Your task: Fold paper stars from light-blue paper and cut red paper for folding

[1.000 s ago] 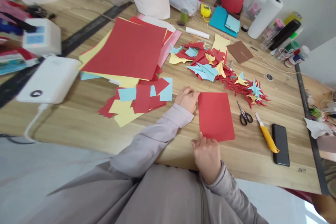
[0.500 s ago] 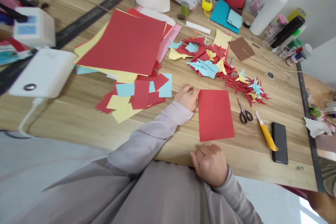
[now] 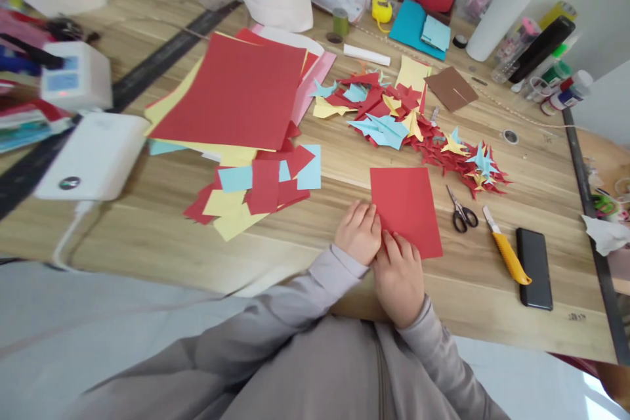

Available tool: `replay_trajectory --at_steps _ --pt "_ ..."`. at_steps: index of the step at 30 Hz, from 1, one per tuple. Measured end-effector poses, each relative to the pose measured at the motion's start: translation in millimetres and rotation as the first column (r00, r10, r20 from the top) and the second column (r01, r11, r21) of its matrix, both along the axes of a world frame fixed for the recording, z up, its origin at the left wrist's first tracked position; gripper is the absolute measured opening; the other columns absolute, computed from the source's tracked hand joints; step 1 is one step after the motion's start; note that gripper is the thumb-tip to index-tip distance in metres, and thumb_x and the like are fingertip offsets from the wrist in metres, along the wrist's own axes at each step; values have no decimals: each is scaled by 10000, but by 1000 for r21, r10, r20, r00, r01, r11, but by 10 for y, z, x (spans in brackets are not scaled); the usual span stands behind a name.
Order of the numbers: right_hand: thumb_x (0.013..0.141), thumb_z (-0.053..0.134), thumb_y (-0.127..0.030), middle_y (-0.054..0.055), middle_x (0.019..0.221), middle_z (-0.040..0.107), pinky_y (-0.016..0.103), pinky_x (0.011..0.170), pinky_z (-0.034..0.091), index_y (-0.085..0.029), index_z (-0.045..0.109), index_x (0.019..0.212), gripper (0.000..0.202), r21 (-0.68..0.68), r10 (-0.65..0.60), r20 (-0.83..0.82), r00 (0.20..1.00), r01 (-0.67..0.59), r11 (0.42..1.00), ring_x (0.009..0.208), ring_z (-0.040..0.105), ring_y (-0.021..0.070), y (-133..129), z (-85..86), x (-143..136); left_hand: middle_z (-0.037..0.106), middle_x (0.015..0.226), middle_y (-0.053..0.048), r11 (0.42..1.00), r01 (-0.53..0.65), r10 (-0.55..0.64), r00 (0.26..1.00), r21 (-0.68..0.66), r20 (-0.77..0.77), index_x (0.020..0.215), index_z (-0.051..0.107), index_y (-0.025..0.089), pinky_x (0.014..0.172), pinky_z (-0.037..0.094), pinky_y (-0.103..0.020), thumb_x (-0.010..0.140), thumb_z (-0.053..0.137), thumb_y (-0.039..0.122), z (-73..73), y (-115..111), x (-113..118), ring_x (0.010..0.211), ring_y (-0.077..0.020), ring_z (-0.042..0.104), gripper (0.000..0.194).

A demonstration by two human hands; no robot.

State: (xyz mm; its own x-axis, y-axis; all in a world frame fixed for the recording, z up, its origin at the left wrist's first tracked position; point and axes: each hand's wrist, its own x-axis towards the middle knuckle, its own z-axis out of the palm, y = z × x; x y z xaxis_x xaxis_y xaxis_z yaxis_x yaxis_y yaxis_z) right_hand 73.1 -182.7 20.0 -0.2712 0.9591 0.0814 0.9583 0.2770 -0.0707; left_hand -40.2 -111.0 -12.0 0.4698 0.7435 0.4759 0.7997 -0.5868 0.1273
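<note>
A red paper rectangle [image 3: 408, 203] lies flat on the wooden table [image 3: 305, 262] in front of me. Along its left edge rests my left hand [image 3: 359, 232], its fingers bent and close together at the paper. My right hand [image 3: 399, 279] touches the lower left part of the sheet, its fingertips on the paper and the back of the hand up. The two hands meet near the paper's lower left corner, which they cover. Whether the fingers pinch the edge is hidden.
Small scissors [image 3: 461, 210], a yellow cutter [image 3: 509, 251] and a black phone [image 3: 534, 268] lie to the right. Folded paper pieces [image 3: 384, 125] are heaped behind the sheet. Large paper sheets [image 3: 236, 92], cut scraps [image 3: 266, 184] and a white power bank [image 3: 93, 154] are at the left.
My left hand has moved down along the paper's left edge. My right hand has come up from the table's front edge, unfolded from a fist, and now touches the paper.
</note>
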Motion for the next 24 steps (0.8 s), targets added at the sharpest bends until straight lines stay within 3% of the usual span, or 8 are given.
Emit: replay_trajectory --at_steps 4,9,15,24 --pt "892 502 -265 129 1245 585 433 907 398 -139 597 1182 331 39 45 -39 998 -44 998 1107 481 281 -4 -38 64 674 1072 -200 999 24 -25 999 -31 -24 978 699 37 946 451 -462 844 441 119 33 -104 -30 1027 -291 598 302" --pt "886 528 -299 122 1231 593 410 907 417 -158 623 1136 302 43 91 -64 994 -88 995 1116 488 266 16 -48 138 694 1018 -196 1000 -5 2 997 -30 -83 921 715 25 968 445 -477 829 411 97 83 7 10 1082 -330 591 326" --pt "875 551 -289 126 1224 599 411 922 420 -155 628 1128 297 43 82 -89 993 -78 996 1138 488 264 -23 -55 133 642 1100 -260 991 -73 62 994 -115 -92 994 685 -26 1002 426 -469 830 377 82 10 78 102 1128 -331 575 364" --pt "877 549 -277 97 1252 596 405 917 420 -159 608 1171 322 61 93 -84 992 -88 994 1145 494 262 -47 -68 159 628 1124 -267 975 -144 133 988 -168 -74 1013 673 -31 1015 411 -468 837 339 58 -35 427 61 1147 -311 564 387"
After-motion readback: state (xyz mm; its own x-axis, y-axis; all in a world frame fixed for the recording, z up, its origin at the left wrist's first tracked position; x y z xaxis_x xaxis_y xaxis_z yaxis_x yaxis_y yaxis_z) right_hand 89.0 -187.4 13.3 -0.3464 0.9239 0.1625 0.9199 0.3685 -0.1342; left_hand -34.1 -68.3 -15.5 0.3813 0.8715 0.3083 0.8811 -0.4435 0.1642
